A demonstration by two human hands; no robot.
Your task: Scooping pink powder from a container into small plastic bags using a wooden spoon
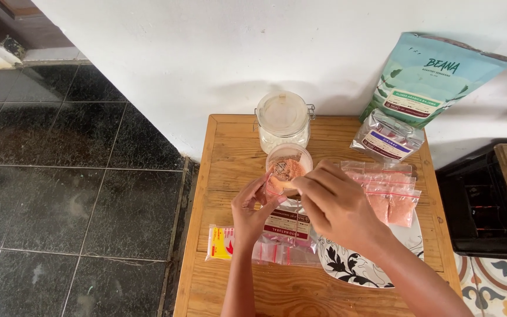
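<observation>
Both hands meet over the small wooden table (230,147). The left hand (252,206) pinches a small clear pouch (274,186) at its mouth, beside the bowl of pink powder (289,164), likely to hold it open. The right hand (331,199), fingers bunched together, works at that opening; any tool is hidden. Filled pink pouches (389,194) lie right, on a patterned plate (359,264). A lidded glass jar (283,120) stands farther back.

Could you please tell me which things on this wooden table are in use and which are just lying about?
In use:
left hand
right hand
small clear plastic bag
round tub of pink powder

Lying about:
clamp-lid glass jar
teal stand-up pouch
silver foil packet
filled pink bags
floral plate
</observation>
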